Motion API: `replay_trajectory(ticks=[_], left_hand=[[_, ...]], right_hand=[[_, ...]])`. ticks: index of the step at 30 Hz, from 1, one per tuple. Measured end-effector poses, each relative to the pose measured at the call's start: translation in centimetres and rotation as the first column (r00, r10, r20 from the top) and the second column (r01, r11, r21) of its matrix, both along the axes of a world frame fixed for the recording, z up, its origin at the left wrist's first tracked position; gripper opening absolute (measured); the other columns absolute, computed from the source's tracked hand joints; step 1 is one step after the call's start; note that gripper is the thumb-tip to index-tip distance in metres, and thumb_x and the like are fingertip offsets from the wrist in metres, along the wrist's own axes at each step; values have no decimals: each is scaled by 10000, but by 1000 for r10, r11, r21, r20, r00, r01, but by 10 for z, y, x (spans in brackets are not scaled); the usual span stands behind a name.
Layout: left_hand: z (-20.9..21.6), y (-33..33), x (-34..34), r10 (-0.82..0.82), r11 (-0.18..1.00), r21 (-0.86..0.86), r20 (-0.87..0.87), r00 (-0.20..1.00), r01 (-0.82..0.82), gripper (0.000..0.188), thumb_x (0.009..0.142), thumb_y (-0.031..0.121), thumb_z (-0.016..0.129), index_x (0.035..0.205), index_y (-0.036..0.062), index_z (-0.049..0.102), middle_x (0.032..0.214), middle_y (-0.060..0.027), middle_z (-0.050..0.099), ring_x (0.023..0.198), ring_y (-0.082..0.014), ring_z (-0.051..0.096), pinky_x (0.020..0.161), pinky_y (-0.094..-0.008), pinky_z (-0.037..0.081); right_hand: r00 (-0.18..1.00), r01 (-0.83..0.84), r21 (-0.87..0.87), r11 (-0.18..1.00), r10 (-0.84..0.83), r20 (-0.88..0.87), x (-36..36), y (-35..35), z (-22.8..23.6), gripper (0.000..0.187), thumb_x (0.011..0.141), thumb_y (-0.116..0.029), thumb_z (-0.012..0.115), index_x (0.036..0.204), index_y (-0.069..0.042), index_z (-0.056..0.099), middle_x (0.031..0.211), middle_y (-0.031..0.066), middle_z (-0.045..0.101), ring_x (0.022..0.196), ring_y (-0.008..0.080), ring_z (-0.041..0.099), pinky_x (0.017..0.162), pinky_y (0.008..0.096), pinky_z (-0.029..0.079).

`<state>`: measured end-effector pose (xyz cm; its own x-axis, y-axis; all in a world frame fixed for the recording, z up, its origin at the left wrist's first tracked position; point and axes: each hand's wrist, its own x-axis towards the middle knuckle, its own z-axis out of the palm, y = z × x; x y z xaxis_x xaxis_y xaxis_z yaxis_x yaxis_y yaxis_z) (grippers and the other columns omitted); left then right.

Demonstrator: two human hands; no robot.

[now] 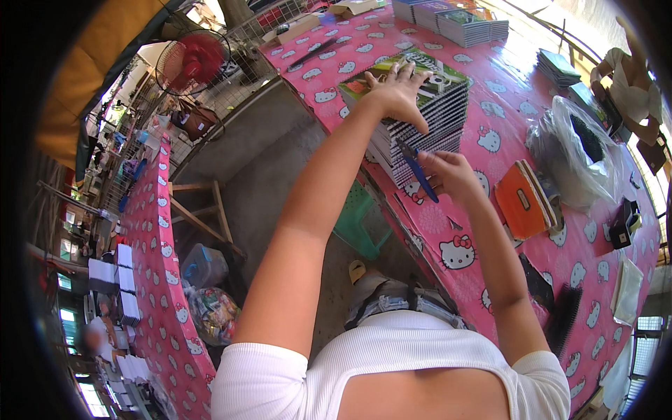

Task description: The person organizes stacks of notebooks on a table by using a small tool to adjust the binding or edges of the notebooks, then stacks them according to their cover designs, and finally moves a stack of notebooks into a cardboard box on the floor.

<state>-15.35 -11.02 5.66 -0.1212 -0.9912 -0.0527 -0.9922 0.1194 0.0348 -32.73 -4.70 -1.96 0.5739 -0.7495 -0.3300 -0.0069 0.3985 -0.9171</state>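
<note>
A stack of spiral-bound notebooks (pixel 448 115) is steadied by the left hand (pixel 397 94) while blue-handled pliers (pixel 422 178) are held beside it in the right hand (pixel 451 175).
The stack is set near the edge of a table (pixel 430 222) covered in pink, cat-print sheeting, with its dark coils turned partly toward the wearer. The left palm is laid over the green, patterned top cover, fingers spread wide, with nothing grasped. The plier handles are enclosed by the bent fingers of the right hand; the dark tip is pointed at the coiled side, though whether a coil is touched or gripped cannot be told. To the right, an orange-covered bundle (pixel 521 203) and a clear plastic bag (pixel 549 143) are seen. A green stool (pixel 360 224) is partly hidden below the table edge.
</note>
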Motion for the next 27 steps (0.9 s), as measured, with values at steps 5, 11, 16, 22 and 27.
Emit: replay_trajectory(ticks=[5,11,16,22,27], left_hand=[[3,4,6,7,1000,20,0,1000,-7,1143,495,461,757,1446,300,143,1534,-89,56,1406,-323,58,1023,-701,73],[3,0,2,-14,1000,12,-32,999,15,1142,493,452,759,1444,314,143,1534,-94,59,1405,-329,63,1015,-709,70],[1,1,4,2,1000,14,-31,1000,-1,1152,482,452,766,1443,329,143,1534,-94,56,1405,-329,64,1019,-704,64],[2,1,2,-7,1000,9,-36,999,7,1155,479,462,769,1445,320,151,1535,-91,57,1405,-329,69,1025,-698,62],[2,2,4,-8,1000,-2,-40,999,8,1151,478,467,769,1445,311,165,1533,-94,68,1405,-330,69,1024,-698,63]], right_hand=[[894,87,-942,325,-443,-70,10,24,-27,415,722,-299,738,991,-20,589,948,144,598,860,309,595,751,396,474],[810,127,-983,130,-586,28,20,22,-39,376,716,-278,737,970,-37,601,905,125,604,809,297,598,699,385,480],[918,154,-883,443,-395,-37,16,18,-35,335,780,-279,704,940,-7,589,816,127,656,659,213,633,531,320,483],[991,112,-163,980,-97,94,5,10,-22,433,819,-346,685,1026,2,532,783,133,641,589,171,613,460,283,463],[874,89,-972,218,-485,-29,9,23,-40,434,758,-310,718,1040,-38,532,912,125,597,803,258,596,660,374,472]])
